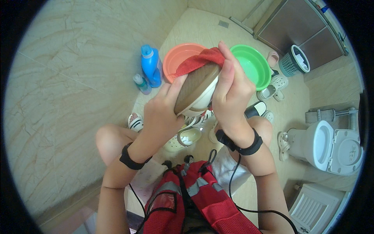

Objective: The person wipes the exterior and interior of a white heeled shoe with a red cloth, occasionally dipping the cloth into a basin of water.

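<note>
Centre's plugged: your held-up shoe (198, 91) fills it. Past that, an orange basin (176, 57) and a green basin (259, 64), 2 obstacles, with floor (210, 31) open between and behind. Left, a blue bottle (151, 66) bars you; below, a clog (173, 146) crowds your knees (110, 138).

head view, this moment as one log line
left hand: grips shoe; right hand: on shoe and red cloth; cloth: against sole; beyond: orange basin, green basin

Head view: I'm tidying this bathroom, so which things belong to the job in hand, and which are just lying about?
In the job:
- shoe, between left hand and right hand
- red cloth, against the shoe
- probably orange basin, green basin, blue bottle

Seemingly just lying about:
- pink slipper
- basket
- sandal beside the toilet
</note>
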A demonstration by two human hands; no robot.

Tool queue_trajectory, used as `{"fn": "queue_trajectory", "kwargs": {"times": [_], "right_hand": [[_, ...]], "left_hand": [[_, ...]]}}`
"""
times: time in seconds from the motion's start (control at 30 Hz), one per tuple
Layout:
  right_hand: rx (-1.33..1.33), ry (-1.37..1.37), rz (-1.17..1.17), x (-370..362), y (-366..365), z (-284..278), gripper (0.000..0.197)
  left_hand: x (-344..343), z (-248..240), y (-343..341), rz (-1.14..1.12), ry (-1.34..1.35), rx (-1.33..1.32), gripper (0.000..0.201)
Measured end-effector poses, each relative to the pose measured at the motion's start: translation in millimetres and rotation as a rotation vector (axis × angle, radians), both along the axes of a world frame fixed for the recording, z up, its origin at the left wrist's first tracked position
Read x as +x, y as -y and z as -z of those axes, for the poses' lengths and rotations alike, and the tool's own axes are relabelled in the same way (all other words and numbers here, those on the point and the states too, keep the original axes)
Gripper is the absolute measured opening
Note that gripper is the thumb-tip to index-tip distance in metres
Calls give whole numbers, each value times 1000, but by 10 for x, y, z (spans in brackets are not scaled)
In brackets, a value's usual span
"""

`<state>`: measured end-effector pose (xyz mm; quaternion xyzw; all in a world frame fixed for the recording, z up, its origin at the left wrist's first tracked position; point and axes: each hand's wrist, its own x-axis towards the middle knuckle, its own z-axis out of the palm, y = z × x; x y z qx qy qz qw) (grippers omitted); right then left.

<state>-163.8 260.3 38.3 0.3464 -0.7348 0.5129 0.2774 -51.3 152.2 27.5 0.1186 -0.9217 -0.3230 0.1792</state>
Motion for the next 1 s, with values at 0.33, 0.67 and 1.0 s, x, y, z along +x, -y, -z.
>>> {"fn": "queue_trajectory", "kwargs": {"times": [0.33, 0.67, 1.0], "right_hand": [[18, 26, -81, 92, 91, -3, 36], [-312, 1254, -980, -285, -35, -134, 41], [404, 279, 75, -589, -263, 29, 45]], "left_hand": [[-39, 159, 20, 39, -114, -17, 83], [123, 205, 76, 430, -13, 743, 42], [236, 124, 164, 755, 97, 1287, 45]]}}
